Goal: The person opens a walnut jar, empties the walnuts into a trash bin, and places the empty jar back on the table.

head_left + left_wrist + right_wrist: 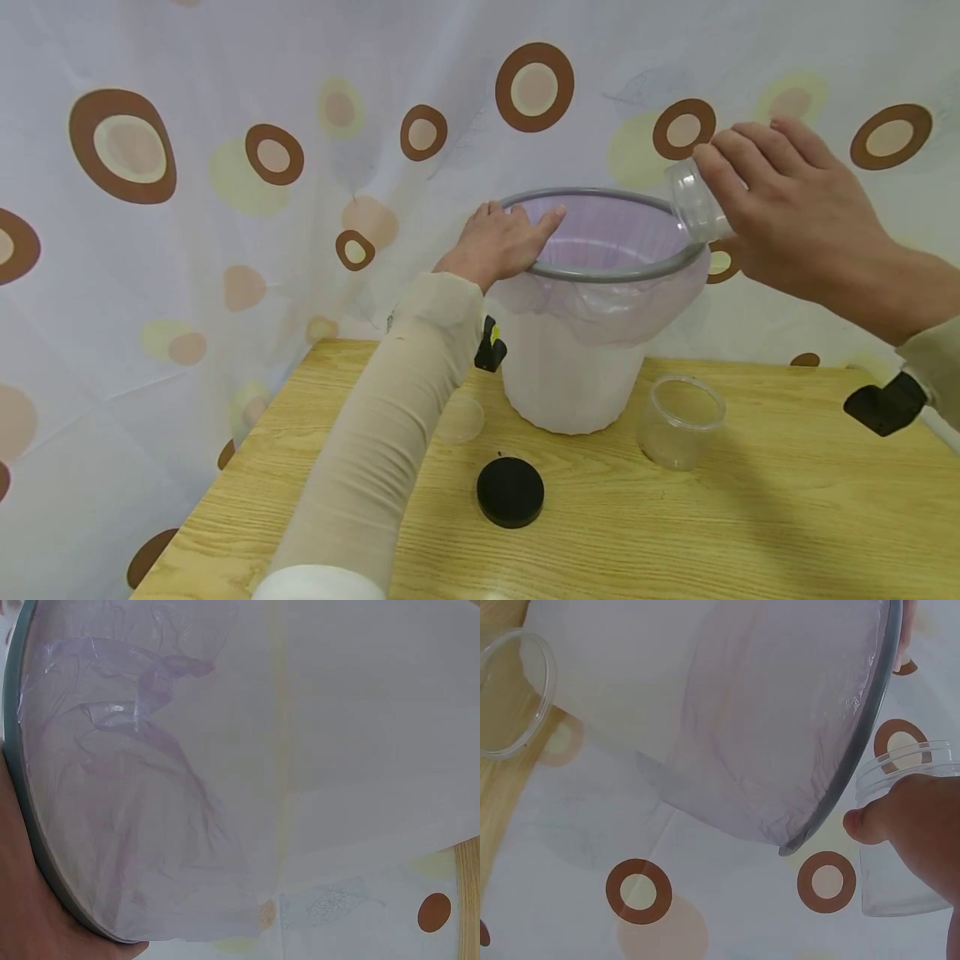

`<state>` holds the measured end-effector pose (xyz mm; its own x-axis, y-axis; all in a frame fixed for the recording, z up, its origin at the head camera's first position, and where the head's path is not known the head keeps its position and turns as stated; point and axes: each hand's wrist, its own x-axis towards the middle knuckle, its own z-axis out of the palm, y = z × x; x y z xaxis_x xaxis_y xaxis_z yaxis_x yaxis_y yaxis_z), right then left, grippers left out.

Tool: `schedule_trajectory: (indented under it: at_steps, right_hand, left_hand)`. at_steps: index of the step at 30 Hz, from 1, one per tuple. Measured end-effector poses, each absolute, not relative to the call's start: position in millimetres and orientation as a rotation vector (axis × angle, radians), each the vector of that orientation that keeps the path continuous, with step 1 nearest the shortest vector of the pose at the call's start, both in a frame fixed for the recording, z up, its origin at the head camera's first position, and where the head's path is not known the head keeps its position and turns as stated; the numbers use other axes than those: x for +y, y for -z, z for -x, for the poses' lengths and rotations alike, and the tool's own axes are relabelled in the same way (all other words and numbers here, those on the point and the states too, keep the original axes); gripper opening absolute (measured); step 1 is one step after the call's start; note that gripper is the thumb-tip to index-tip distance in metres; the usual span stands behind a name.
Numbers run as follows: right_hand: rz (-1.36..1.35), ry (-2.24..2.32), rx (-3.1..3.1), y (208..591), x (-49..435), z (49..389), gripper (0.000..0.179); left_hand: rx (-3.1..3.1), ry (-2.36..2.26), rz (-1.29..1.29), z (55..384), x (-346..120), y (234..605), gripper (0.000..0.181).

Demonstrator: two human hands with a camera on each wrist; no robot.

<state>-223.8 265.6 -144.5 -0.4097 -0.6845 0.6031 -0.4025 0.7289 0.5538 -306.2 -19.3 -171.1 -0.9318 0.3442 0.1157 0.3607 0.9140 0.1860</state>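
A white trash bin [573, 379] with a grey rim and a pale purple bag folded over it stands on the table. My left hand [504, 242] holds the bin's rim at its left side, the thumb pointing inward over the opening. At the right edge of the rim, my right hand [802, 208] grips a clear plastic jar [693, 204], tipped with its mouth toward the bin. The right wrist view shows the thumb on the jar [900, 889]. What lies deep inside the bin is hidden.
A second clear jar [678, 450] stands uncapped to the right of the bin. A black round lid [510, 492] lies in front, and a clear disc-shaped lid [461, 419] sits beside my left forearm. Behind the wooden table [637, 542] hangs a patterned curtain [450, 67].
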Motion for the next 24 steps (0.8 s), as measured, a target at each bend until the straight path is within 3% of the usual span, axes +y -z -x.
schedule_trajectory:
  at_steps: [24]
  right_hand:
    - [-0.497, -0.162, -2.429, 156.2, 267.2, 203.0, 0.098]
  left_hand:
    - [-2.986, 0.329, 0.549, 305.8, -19.4, 172.1, 0.088]
